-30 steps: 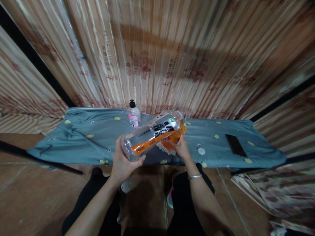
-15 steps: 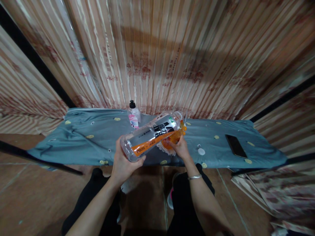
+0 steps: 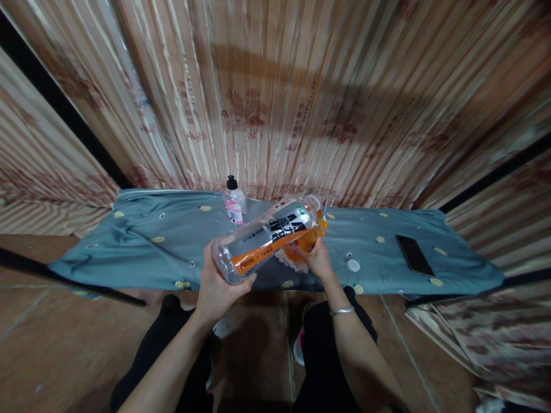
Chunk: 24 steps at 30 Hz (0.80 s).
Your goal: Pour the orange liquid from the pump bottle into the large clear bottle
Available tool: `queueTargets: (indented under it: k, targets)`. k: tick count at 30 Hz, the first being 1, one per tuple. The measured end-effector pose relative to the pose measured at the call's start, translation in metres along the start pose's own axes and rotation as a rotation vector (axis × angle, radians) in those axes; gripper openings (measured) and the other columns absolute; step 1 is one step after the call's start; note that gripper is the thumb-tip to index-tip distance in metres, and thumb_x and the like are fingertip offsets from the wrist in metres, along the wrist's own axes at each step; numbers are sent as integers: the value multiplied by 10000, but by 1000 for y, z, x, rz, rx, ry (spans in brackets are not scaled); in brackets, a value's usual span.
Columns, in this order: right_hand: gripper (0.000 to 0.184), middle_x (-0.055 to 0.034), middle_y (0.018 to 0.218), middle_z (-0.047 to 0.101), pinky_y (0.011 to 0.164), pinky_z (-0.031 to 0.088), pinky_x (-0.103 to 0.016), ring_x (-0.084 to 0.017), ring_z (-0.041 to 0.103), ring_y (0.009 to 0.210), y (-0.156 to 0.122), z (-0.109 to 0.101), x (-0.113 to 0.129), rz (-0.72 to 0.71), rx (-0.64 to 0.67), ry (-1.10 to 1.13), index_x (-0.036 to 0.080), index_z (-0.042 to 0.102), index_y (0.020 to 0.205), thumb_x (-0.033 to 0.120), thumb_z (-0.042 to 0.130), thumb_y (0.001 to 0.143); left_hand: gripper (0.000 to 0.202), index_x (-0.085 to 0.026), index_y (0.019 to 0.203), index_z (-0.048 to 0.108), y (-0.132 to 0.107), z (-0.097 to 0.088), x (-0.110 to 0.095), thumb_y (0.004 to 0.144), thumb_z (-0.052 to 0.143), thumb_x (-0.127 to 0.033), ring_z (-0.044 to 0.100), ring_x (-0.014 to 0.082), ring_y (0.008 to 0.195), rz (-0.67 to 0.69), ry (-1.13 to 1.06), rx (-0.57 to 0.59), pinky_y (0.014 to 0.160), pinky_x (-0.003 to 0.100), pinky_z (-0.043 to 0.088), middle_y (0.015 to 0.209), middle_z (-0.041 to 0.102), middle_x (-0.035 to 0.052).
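My left hand (image 3: 217,287) is wrapped round the base of a large clear plastic bottle (image 3: 264,236) with a black and orange label. The bottle is tipped almost flat, its mouth pointing to the far right over an orange container (image 3: 309,238). My right hand (image 3: 317,259) grips that orange container from the near side. A white bottle cap (image 3: 353,264) lies on the cloth just right of my right hand.
A low table draped in grey-blue patterned cloth (image 3: 142,241) stands against striped curtains. A small pink-labelled pump bottle (image 3: 234,202) stands at the back, and a black phone (image 3: 413,255) lies at the right. Brown tiled floor lies below.
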State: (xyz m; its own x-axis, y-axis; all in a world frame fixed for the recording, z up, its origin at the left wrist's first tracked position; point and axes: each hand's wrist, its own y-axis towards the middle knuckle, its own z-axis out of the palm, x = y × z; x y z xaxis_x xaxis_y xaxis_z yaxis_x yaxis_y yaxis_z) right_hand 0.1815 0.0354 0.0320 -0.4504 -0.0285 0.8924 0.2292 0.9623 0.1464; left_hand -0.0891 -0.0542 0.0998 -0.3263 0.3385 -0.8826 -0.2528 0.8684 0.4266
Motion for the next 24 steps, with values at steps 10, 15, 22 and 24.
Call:
queueTargets:
  k: [10,15,22,24]
  targets:
    - [754,-133,1097,802,871,611,-466,-359,771,1011,0,-1,-1,15,27,-15,225,598,1156,661,859,598,791,-217,1285,531,0,-4,2,617,876,-462,698,321,1168,-16,35,15,1083,515,551,1232,672,114]
    - [818,-137,1106,805,871,611,-462,-357,770,1019,0,-1,-4,6,31,-6,218,595,1226,681,859,606,775,-222,1278,537,0,-3,2,616,869,-448,715,313,1139,-7,42,9,1042,493,584,1210,694,105]
    - [825,-154,1103,806,903,614,-499,-380,761,1059,-1,1,-1,15,17,16,211,600,1194,709,851,586,778,-215,1287,529,0,0,4,616,854,-436,726,317,1117,-12,54,-3,1021,510,597,1207,698,109]
    - [819,-149,1102,809,896,616,-493,-377,764,1053,-2,1,0,17,23,25,216,596,1199,710,846,595,782,-219,1293,532,0,0,5,615,855,-439,728,320,1112,-12,55,-6,1018,517,600,1203,701,108]
